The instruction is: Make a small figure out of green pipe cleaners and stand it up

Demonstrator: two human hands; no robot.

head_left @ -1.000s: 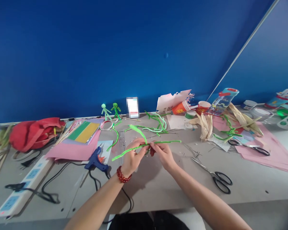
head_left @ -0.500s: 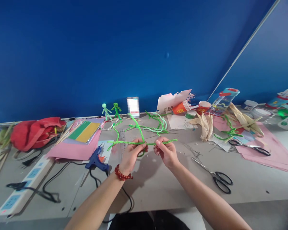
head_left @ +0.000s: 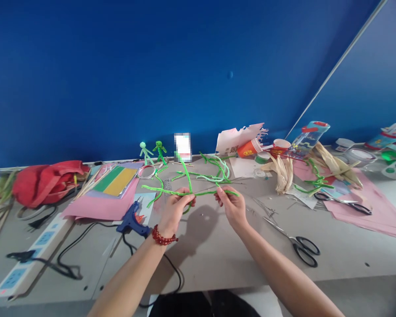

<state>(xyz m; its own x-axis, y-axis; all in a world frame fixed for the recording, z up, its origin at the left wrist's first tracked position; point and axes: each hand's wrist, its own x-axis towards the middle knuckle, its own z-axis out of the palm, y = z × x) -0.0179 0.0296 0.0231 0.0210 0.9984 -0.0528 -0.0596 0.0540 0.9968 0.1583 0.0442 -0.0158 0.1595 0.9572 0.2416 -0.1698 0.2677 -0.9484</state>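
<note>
Bright green pipe cleaners (head_left: 204, 193) cross each other above the table, one running sideways and one pointing up and away. My left hand (head_left: 178, 208) pinches them where they cross, and a short end shows below its fingers. Farther right, my right hand (head_left: 230, 203) grips the sideways length near its right end between thumb and fingers. More green pipe cleaners (head_left: 218, 169) lie loose on the table beyond my hands. Two small green pipe-cleaner figures (head_left: 152, 152) stand at the foot of the blue wall.
Left of my hands lie a blue glue gun (head_left: 133, 220), a power strip (head_left: 31, 257), pink paper (head_left: 102, 204) and a red bag (head_left: 49, 180). Black-handled scissors (head_left: 303, 248) rest at right, with dried husks (head_left: 284, 174) and orange paper cups (head_left: 249, 148) behind.
My hands have drawn farther apart, the left moving left along with the crossing point. More of the sideways pipe cleaner now shows between them.
</note>
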